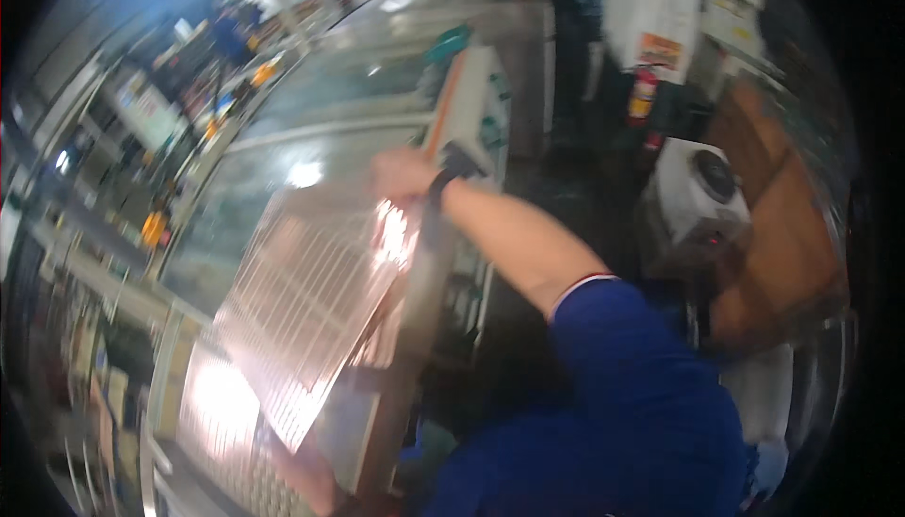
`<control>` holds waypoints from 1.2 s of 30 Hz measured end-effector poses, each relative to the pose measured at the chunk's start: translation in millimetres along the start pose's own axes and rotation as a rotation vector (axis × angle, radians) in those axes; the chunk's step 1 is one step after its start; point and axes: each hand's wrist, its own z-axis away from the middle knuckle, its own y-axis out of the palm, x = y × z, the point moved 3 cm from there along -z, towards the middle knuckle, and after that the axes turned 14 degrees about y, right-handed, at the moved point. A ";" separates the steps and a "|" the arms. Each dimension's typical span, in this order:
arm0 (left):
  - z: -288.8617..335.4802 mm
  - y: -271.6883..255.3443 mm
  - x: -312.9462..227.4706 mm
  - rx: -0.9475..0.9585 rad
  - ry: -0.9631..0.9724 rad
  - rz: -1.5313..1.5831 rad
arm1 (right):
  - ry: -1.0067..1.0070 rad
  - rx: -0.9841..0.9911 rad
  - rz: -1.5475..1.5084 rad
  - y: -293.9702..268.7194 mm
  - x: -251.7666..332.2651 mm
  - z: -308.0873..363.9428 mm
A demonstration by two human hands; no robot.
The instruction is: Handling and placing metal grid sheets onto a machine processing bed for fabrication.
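Note:
A shiny copper-coloured sheet [306,281], patterned with rows of parallel lines, is tilted between my two hands. My right hand [403,175], with a dark band at its wrist, is closed at the sheet's far right corner. At the near end my left hand [306,475] grips the lower edge; motion smears its fingers. Another shiny lined sheet [212,399] lies below and to the left, partly covered by the held one. Beneath the right side of the held sheet, more copper-coloured material shows, too blurred to make out.
A long machine bed with a glassy top [311,145] stretches away ahead, edged by a pale rail with an orange strip [452,93]. To the right stand a white box-shaped unit [683,206], a brown panel [778,234] and a red fire extinguisher [643,95].

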 end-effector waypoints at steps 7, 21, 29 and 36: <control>-4.5 13.6 -32.7 -0.030 -0.146 0.684 | 0.094 -0.055 0.064 4.3 8.5 1.3; -17.5 6.2 -10.9 -0.053 -0.191 0.768 | 0.142 -0.042 0.102 -0.4 11.1 2.3; -7.5 35.5 -44.0 -0.174 -0.313 0.922 | 0.139 -0.067 0.093 6.1 7.7 -0.1; -4.9 30.7 -40.1 -0.174 -0.345 1.022 | 0.121 -0.063 0.076 4.4 10.9 1.8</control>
